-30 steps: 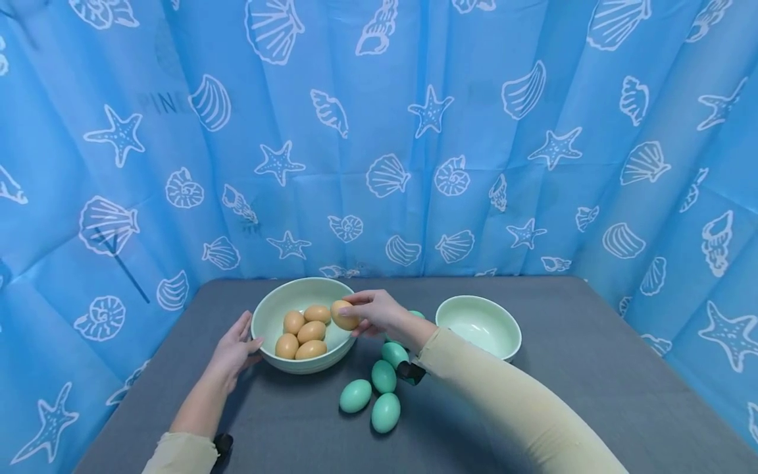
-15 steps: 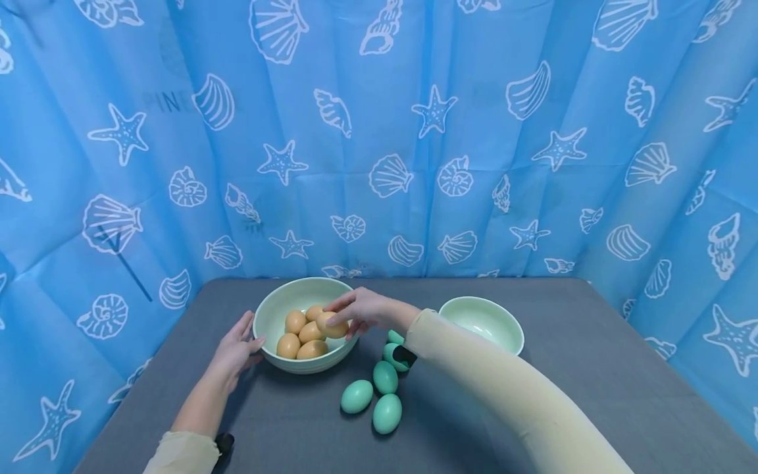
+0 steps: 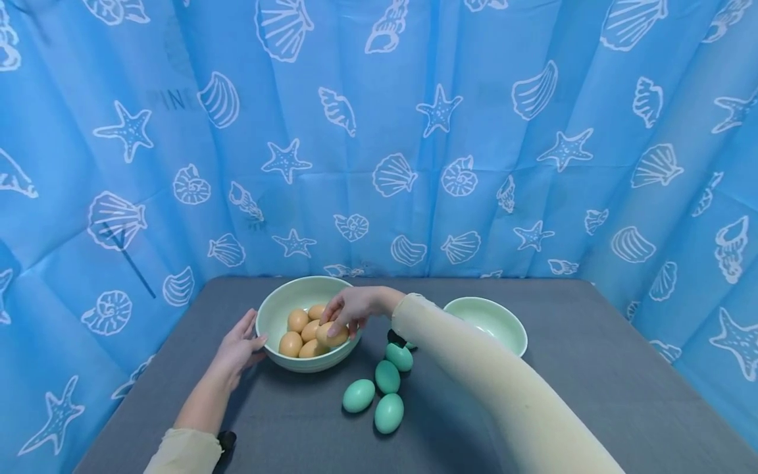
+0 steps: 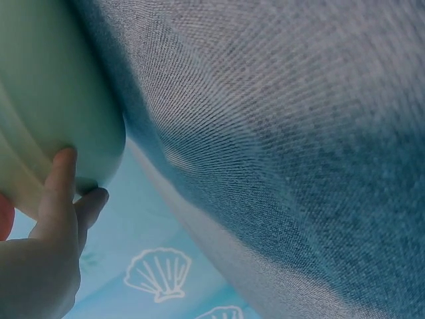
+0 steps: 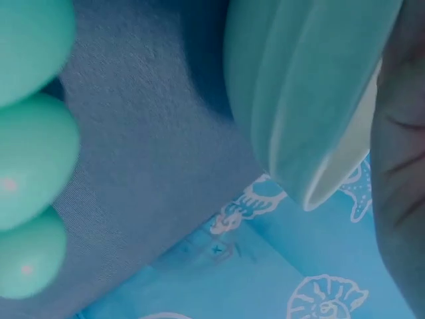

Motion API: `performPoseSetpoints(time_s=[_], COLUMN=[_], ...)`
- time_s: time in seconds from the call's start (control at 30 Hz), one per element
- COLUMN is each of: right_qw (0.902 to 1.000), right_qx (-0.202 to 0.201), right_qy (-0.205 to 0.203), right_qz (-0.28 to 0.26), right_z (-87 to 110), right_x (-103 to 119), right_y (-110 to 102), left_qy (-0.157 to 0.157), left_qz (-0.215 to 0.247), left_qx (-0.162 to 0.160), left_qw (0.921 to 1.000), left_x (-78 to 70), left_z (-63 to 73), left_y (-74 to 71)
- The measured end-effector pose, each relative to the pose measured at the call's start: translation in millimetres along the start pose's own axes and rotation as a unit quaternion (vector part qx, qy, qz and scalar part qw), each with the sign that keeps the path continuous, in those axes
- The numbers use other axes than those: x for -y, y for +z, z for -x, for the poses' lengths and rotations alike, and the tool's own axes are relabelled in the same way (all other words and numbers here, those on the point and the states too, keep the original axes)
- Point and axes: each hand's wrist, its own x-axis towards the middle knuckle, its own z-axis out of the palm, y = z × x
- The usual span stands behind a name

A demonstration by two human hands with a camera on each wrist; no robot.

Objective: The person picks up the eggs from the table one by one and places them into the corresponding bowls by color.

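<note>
My right hand (image 3: 354, 306) pinches a brown egg (image 3: 331, 334) between thumb and fingers, low inside the right part of a pale green bowl (image 3: 314, 364). Several other brown eggs (image 3: 290, 344) lie in that bowl; whether the held one touches them I cannot tell. At the bowl's left side my left hand (image 3: 237, 349) rests with fairly straight fingers against the outer wall. The left wrist view shows its fingers (image 4: 61, 176) on the bowl wall (image 4: 60, 80). In the right wrist view the palm (image 5: 402, 193) hides the held egg.
Several green eggs (image 3: 387, 376) lie on the grey tabletop (image 3: 284, 428) below the right forearm. A second pale green bowl (image 3: 514, 329) stands to the right, partly behind the sleeve (image 3: 474, 368). A blue seashell curtain (image 3: 367, 131) hangs behind the table.
My right hand has moved left and down with the brown egg, from over the bowl's right rim to inside the bowl. The left hand stays at the bowl's side.
</note>
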Motion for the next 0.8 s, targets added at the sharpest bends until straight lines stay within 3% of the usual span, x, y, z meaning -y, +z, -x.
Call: performPoseSetpoints(time_s=[0.33,0.6,0.8], right_qw=[0.9924,0.9845,0.9852], right_qx=[0.089,0.124,0.126], right_qy=[0.040,0.073,0.080], right_qz=[0.076,0.100,0.085], right_z=[-18.4,-31.2,-39.1], right_x=[11.4,11.6,3.8], right_y=[-6.5,-3.3,1.5], left_qy=[0.019,0.015,0.025], left_qz=[0.001,0.001,0.007], left_qx=[-0.006,-0.002,-0.001], left_qw=[0.9998,0.9999,0.9997], left_x=[3.5,2.8,4.3], left_z=[0.8,2.8,2.1], left_y=[-0.3,-0.3,2.4])
